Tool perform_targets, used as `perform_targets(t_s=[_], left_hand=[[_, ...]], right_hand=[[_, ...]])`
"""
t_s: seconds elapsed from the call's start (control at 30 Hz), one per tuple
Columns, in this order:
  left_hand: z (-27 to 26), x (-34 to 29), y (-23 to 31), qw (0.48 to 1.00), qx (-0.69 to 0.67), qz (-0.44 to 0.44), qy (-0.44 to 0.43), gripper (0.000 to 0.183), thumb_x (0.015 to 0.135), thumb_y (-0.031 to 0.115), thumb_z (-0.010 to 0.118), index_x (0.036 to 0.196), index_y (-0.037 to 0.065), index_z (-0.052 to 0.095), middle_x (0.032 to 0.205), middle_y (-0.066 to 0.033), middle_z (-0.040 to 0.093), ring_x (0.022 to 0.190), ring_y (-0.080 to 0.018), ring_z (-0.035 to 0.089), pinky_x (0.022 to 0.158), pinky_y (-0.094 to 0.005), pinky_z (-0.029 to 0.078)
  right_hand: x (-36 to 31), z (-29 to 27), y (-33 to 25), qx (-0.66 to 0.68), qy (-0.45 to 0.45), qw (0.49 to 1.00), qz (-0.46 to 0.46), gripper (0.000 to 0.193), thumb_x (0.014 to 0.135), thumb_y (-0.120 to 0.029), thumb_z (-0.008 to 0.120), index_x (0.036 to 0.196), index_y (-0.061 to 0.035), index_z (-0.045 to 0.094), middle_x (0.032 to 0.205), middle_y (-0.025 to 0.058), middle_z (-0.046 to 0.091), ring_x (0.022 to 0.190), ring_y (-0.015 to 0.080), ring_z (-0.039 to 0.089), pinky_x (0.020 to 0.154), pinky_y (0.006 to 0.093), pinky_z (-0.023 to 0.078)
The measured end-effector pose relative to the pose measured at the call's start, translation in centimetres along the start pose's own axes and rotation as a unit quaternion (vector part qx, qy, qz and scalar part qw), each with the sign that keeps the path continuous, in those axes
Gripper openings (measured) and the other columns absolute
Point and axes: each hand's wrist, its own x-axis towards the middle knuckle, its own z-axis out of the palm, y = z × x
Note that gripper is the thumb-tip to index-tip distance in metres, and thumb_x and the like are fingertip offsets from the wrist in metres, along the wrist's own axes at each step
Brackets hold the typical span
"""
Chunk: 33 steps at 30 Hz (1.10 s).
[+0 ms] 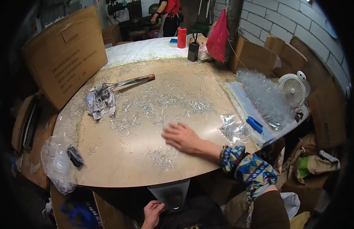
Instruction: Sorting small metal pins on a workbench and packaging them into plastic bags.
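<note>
Right hand (pixel 181 136) lies flat and unclenched, palm down, fingers spread on the tan tabletop (pixel 119 152), resting among thin clear plastic slivers (pixel 161 105) and grasping nothing. Left hand (pixel 152 214), below the near table edge, is closed on the lower edge of a clear plastic bag (pixel 170 194) held open just under the rim. The slivers are glossy, short and needle-like, scattered densest across the table's middle; a wire whisk (pixel 125 83) on crumpled paper (pixel 99 101) lies well apart.
</note>
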Motion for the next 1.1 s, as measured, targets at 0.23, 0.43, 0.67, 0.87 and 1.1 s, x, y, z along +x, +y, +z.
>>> perform_targets(t_s=[0.23, 0.43, 0.67, 0.87, 1.1], left_hand=[[-1.4, 1.1, -2.1, 0.998, -0.062, 0.004, -0.018, 0.018, 0.084, -0.002, 0.068, 0.099, 0.000, 0.058, 0.090, -0.0076, 0.066, 0.080, -0.0131, 0.066, 0.072, -0.0267, 0.057], [-1.7, 1.0, -1.8, 0.997, -0.075, -0.011, -0.029, 0.017, 0.085, 0.000, 0.068, 0.099, 0.001, 0.058, 0.092, -0.0072, 0.066, 0.081, -0.0119, 0.066, 0.073, -0.0249, 0.056], [-1.3, 0.8, -1.3, 0.997, -0.076, -0.008, -0.027, 0.016, 0.086, 0.001, 0.067, 0.098, 0.002, 0.058, 0.088, -0.0057, 0.066, 0.078, -0.0110, 0.066, 0.073, -0.0244, 0.056], [-1.4, 1.0, -1.9, 0.994, -0.097, -0.043, -0.034, 0.018, 0.087, 0.003, 0.067, 0.103, 0.002, 0.059, 0.093, -0.0048, 0.066, 0.083, -0.0103, 0.064, 0.076, -0.0237, 0.053], [-1.5, 1.5, -2.4, 0.986, -0.142, -0.069, -0.049, 0.018, 0.086, 0.004, 0.068, 0.103, 0.001, 0.061, 0.092, -0.0049, 0.066, 0.082, -0.0106, 0.064, 0.074, -0.0227, 0.052]], right_hand=[[-0.8, -1.1, 1.0, 0.276, 0.013, 0.954, 0.113, 0.028, 0.093, -0.017, 0.058, 0.116, -0.0024, 0.061, 0.118, 0.0182, 0.062, 0.110, 0.0327, 0.059, 0.100, 0.0460, 0.042], [1.4, 0.5, 0.1, 0.110, 0.004, 0.992, 0.062, 0.042, 0.095, -0.032, 0.053, 0.130, -0.0079, 0.054, 0.137, 0.0180, 0.049, 0.128, 0.0374, 0.045, 0.110, 0.0463, 0.031], [8.7, 5.4, -5.3, 0.097, -0.142, 0.974, -0.151, 0.050, 0.098, -0.044, 0.043, 0.137, -0.0129, 0.046, 0.146, 0.0149, 0.038, 0.140, 0.0361, 0.026, 0.114, 0.0537, 0.018], [5.2, 1.3, -2.4, 0.229, -0.256, 0.936, -0.074, 0.048, 0.096, -0.042, 0.049, 0.133, -0.0110, 0.051, 0.147, 0.0097, 0.039, 0.138, 0.0316, 0.032, 0.113, 0.0559, 0.020], [-0.5, -1.7, -2.8, 0.041, -0.066, 0.997, 0.024, 0.066, 0.091, -0.051, 0.055, 0.138, -0.0065, 0.044, 0.146, 0.0206, 0.037, 0.135, 0.0448, 0.031, 0.111, 0.0581, 0.022]])
